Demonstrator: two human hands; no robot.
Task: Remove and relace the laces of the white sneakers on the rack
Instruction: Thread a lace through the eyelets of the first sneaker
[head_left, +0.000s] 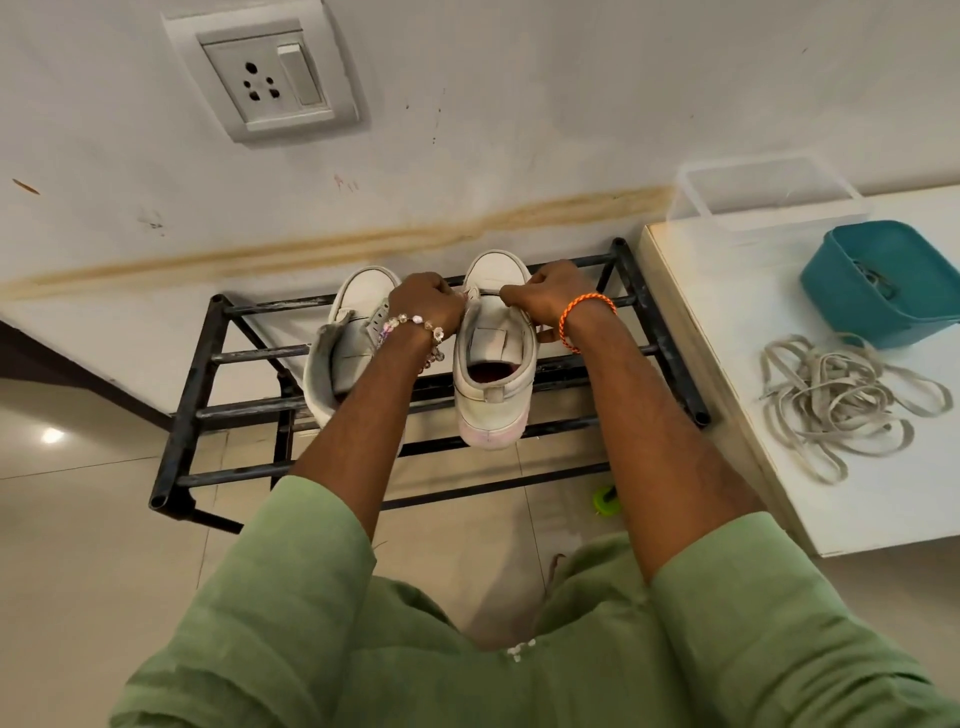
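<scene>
Grip: both my hands curl at the right sneaker's (493, 353) eyelets; what they pinch is hidden.
Left hand (426, 306): near side.
Right hand (550, 299): far side.
Rack (197, 374): carries both sneakers.
Loose laces (841, 400): piled on the white table (727, 312).

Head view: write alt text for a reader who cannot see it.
Both hands, left hand and right hand, grip the lacing area of the right-hand white sneaker on a black metal rack against a wall; a second sneaker stands beside it. A loose pile of laces lies on a white table to the right, near a teal basket.
</scene>
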